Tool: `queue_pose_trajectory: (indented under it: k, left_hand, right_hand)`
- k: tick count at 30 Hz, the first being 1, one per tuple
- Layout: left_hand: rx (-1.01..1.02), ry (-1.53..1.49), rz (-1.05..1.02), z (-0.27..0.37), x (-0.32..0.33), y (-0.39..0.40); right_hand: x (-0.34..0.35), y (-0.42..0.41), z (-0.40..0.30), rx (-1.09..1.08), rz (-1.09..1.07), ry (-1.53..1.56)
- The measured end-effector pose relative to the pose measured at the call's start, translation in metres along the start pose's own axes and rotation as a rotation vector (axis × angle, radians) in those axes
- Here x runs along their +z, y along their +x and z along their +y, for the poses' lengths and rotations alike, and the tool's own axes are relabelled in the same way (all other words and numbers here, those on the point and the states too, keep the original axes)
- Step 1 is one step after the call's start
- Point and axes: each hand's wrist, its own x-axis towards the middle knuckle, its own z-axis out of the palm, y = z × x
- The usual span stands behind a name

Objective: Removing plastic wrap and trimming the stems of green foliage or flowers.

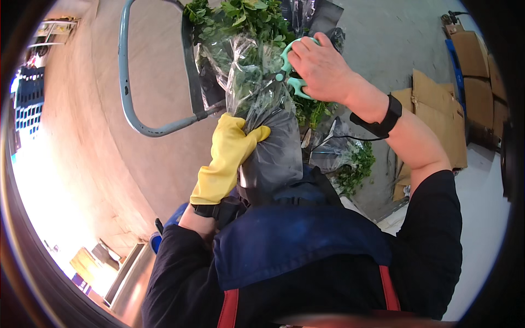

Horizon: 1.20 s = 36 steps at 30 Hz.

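My left hand (pixel 227 153), in a yellow rubber glove, grips the gathered lower part of a clear plastic sleeve (pixel 275 143). Leafy green stems (pixel 246 74) show through the film, and loose foliage (pixel 242 18) spreads out at the top. My bare right hand (pixel 322 67) holds scissors (pixel 291 67) with mint-green handles. Their blades point left and down across the plastic, above my gloved thumb; how far apart they are is hard to make out. More wrapped greens (pixel 348 164) lie below and to the right of my right hand.
A blue-grey metal tube frame (pixel 123 69) curves up at the left of the greens. Flattened cardboard (pixel 439 119) lies at the right, with stacked cartons (pixel 471 57) and a blue pallet (pixel 454 69) beyond. A blue crate (pixel 29 98) stands far left. A thin black cable (pixel 352 137) hangs near my right wrist.
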Motion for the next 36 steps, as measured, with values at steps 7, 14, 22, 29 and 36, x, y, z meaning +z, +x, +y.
queue_pose_trajectory:
  k: [7,14,22,29,36]
  left_hand:
    - [0.100,-0.015,0.016,0.010,0.008,-0.013]
    - [0.428,-0.148,0.057,0.022,0.027,-0.021]
    - [0.745,0.059,-0.072,0.060,0.054,-0.024]
    - [0.891,0.127,-0.294,0.090,0.106,-0.027]
    - [0.911,0.265,-0.544,0.085,0.188,-0.038]
  right_hand:
    - [-0.033,-0.039,-0.001,0.102,-0.051,0.322]
    - [-0.050,-0.082,-0.036,1.017,-0.468,1.552]
    - [-0.083,-0.114,-0.062,1.544,0.571,2.136]
    - [-0.137,-0.200,-0.055,1.257,0.854,1.197]
    - [-0.213,-0.314,-0.052,1.514,1.369,0.678]
